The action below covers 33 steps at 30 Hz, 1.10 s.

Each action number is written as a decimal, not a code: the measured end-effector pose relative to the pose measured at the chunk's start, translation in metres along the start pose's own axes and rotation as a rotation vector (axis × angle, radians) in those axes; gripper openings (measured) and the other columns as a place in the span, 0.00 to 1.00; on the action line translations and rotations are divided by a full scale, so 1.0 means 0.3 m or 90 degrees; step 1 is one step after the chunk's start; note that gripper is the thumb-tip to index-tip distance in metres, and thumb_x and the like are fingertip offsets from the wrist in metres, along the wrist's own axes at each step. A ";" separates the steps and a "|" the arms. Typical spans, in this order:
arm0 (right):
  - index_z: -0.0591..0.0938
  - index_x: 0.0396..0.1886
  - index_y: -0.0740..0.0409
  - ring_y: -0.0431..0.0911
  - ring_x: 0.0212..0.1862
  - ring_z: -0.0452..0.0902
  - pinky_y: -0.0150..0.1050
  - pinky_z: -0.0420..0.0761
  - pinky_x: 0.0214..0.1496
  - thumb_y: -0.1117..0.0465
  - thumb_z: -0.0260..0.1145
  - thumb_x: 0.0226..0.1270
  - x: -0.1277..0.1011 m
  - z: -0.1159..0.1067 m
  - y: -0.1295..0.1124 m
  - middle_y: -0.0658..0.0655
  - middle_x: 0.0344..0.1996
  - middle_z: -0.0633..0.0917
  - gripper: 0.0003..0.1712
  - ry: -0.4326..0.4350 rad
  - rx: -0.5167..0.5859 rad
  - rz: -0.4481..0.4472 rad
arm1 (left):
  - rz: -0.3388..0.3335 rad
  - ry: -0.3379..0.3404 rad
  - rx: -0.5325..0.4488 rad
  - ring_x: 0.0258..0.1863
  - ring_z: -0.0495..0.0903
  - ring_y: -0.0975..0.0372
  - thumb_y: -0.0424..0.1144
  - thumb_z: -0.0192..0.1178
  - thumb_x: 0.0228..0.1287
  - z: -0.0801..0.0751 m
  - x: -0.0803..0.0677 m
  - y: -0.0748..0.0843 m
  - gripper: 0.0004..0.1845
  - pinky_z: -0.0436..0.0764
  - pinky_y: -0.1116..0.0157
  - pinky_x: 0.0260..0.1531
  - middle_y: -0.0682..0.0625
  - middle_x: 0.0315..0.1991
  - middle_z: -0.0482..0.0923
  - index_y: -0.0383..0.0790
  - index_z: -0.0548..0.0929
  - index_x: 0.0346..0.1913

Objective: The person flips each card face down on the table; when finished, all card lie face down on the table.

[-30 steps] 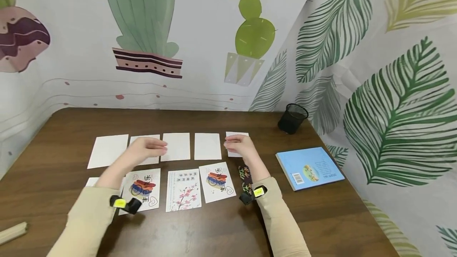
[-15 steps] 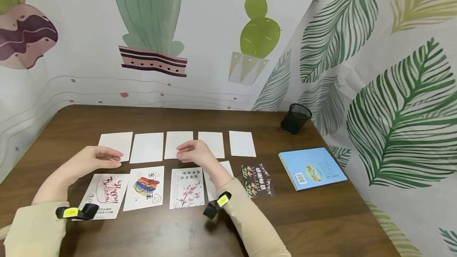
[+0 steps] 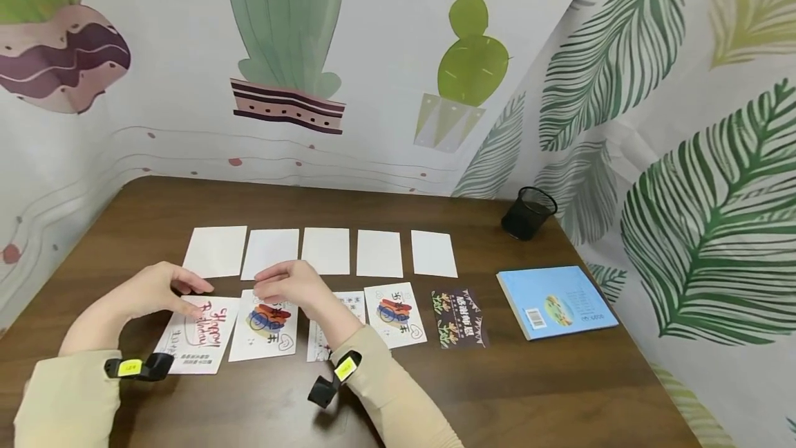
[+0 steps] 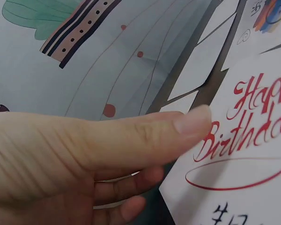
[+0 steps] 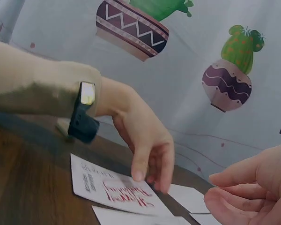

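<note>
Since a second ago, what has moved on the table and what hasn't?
Both hands swept left along the rows. The left hand went from the blank cards to touch the birthday card; the right hand left the far-right blank card and now hovers over the colourful card. The blank cards, book and black cup stayed put.

table [image 3: 435, 393] | white cards [image 3: 325, 252]; picture cards [image 3: 394, 314]; book [image 3: 556, 300]; mesh cup [image 3: 528, 212]

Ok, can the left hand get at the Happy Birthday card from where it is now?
Probably yes. The left hand is already at the top edge of the Happy Birthday card, fingers down on it. The card lies flat with nothing on top, and the right hand hovers over the neighbouring card.
</note>
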State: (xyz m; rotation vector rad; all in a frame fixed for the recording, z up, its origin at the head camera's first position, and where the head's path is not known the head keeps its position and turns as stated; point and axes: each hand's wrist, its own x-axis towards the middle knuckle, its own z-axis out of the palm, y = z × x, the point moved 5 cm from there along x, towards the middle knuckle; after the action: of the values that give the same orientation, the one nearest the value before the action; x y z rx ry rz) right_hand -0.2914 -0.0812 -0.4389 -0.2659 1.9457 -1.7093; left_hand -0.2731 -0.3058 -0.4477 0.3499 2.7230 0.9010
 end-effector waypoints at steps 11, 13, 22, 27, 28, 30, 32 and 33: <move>0.86 0.42 0.64 0.41 0.35 0.85 0.34 0.85 0.43 0.71 0.71 0.56 -0.009 0.059 0.032 0.56 0.34 0.89 0.12 0.035 -0.002 0.018 | -0.011 -0.014 0.004 0.35 0.72 0.62 0.44 0.80 0.39 0.000 0.012 0.004 0.25 0.72 0.69 0.32 0.51 0.36 0.83 0.36 0.88 0.42; 0.85 0.43 0.63 0.40 0.36 0.84 0.31 0.84 0.43 0.70 0.72 0.55 -0.009 0.060 0.036 0.55 0.35 0.89 0.13 0.046 -0.012 0.013 | -0.004 -0.015 0.000 0.34 0.72 0.63 0.43 0.79 0.40 0.000 0.011 -0.001 0.23 0.72 0.70 0.31 0.52 0.35 0.82 0.36 0.88 0.41; 0.82 0.53 0.61 0.40 0.44 0.85 0.29 0.81 0.44 0.72 0.72 0.53 -0.010 0.102 0.058 0.52 0.44 0.88 0.24 0.067 0.004 -0.015 | 0.040 -0.026 -0.062 0.33 0.73 0.71 0.42 0.76 0.47 0.004 -0.003 -0.029 0.21 0.73 0.72 0.32 0.52 0.36 0.84 0.34 0.85 0.43; 0.79 0.57 0.63 0.40 0.44 0.85 0.27 0.82 0.44 0.74 0.71 0.53 -0.006 0.126 0.061 0.53 0.45 0.87 0.28 0.078 0.020 -0.036 | 0.050 -0.058 -0.138 0.34 0.78 0.71 0.38 0.72 0.54 0.007 -0.009 -0.040 0.23 0.77 0.71 0.33 0.48 0.39 0.84 0.27 0.80 0.49; 0.79 0.57 0.63 0.41 0.43 0.85 0.27 0.82 0.44 0.74 0.71 0.53 -0.005 0.128 0.061 0.52 0.44 0.87 0.28 0.083 0.026 -0.037 | 0.055 -0.065 -0.162 0.33 0.79 0.71 0.36 0.71 0.56 0.007 -0.011 -0.042 0.23 0.78 0.71 0.33 0.48 0.39 0.84 0.24 0.79 0.50; 0.79 0.57 0.63 0.41 0.42 0.85 0.28 0.82 0.44 0.74 0.70 0.53 -0.006 0.131 0.063 0.52 0.42 0.87 0.28 0.087 0.044 -0.037 | 0.063 -0.074 -0.201 0.33 0.81 0.70 0.33 0.68 0.59 0.005 -0.014 -0.048 0.23 0.80 0.71 0.32 0.50 0.40 0.84 0.20 0.76 0.52; 0.80 0.55 0.63 0.41 0.41 0.85 0.28 0.82 0.44 0.74 0.70 0.53 -0.008 0.136 0.065 0.51 0.40 0.87 0.26 0.089 0.054 -0.033 | 0.082 -0.082 -0.233 0.33 0.82 0.69 0.31 0.65 0.62 0.000 -0.017 -0.052 0.21 0.81 0.70 0.32 0.53 0.39 0.84 0.18 0.73 0.52; 0.80 0.54 0.62 0.40 0.40 0.85 0.28 0.82 0.43 0.74 0.70 0.53 -0.009 0.139 0.066 0.50 0.39 0.87 0.25 0.090 0.056 -0.030 | 0.089 -0.084 -0.246 0.33 0.83 0.69 0.30 0.64 0.63 -0.003 -0.019 -0.053 0.20 0.82 0.70 0.31 0.55 0.39 0.84 0.18 0.73 0.52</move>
State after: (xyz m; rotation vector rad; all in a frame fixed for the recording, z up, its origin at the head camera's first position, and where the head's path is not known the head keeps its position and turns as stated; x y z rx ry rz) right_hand -0.2642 -0.1121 -0.4598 -0.1643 1.9699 -1.8850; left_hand -0.2704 -0.3203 -0.4558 0.5023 2.3594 1.3587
